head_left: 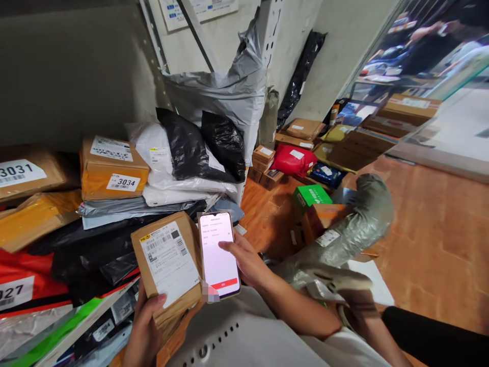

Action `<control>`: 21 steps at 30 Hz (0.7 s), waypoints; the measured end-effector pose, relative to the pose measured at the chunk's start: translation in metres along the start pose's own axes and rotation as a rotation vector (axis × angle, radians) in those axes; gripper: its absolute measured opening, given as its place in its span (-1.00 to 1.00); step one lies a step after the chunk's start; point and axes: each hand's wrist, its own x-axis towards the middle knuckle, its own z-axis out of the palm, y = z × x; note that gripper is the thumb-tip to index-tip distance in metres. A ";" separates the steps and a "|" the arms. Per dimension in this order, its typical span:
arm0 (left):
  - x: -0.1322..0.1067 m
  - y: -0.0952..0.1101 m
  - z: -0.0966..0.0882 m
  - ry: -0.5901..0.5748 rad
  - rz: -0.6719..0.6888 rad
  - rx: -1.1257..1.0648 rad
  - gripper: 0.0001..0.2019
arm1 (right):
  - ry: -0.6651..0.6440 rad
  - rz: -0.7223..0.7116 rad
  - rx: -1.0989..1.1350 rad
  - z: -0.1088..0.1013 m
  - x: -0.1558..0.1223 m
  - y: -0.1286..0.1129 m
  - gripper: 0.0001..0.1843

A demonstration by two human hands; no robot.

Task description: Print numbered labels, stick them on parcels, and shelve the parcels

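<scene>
My left hand (143, 326) grips a small brown cardboard parcel (168, 265) from below, thumb over its white shipping label. My right hand (244, 262) holds a smartphone (218, 253) upright beside the parcel, thumb on its lit white screen with a red button at the bottom. A long grey plastic-wrapped package (351, 229) lies across my right forearm, pointing to the upper right.
Stacked parcels fill the left: a box marked 3034 (112, 168), a box marked 3031 (30, 173), white, grey and black mailer bags (191, 153). A large grey bag (229, 97) leans on the shelf post. Boxes, a green carton (311, 196) and a red bag (292, 159) lie on the wooden floor.
</scene>
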 end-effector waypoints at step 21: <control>0.002 0.000 0.001 0.009 0.004 -0.033 -0.51 | -0.199 -0.057 -0.063 -0.019 -0.008 -0.004 -0.12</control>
